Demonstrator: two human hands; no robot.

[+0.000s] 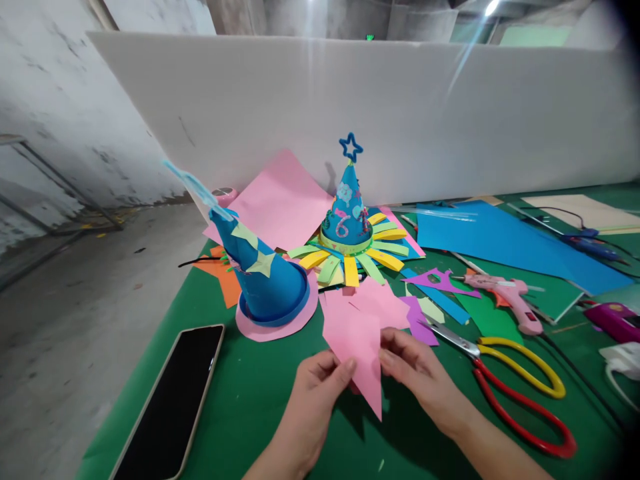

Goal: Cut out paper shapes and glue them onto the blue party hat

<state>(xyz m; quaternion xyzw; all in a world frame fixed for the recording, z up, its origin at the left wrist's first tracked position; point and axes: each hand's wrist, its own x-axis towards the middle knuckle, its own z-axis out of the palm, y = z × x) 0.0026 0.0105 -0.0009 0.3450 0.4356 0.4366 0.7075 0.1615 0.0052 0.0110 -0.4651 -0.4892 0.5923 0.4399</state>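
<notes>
A pink paper piece (357,343) with a pointed lower end is held between my two hands above the green table. My left hand (320,387) pinches its left edge, thumb on top. On the right edge, the thumb and fingers of my right hand (415,367) are closed on the same piece. Just behind it lies more pink paper (393,303). A blue cone hat (273,290) with pale green stars and a pink brim leans left of my hands. Farther back stands a decorated blue cone hat (345,217) with a blue star on top and yellow and green strips around it.
Scissors (470,350) with red and yellow handles and a pink glue gun (510,293) lie at the right. A phone (173,400) rests near the table's left edge. Blue sheets (500,237) lie behind, before a white board (400,120).
</notes>
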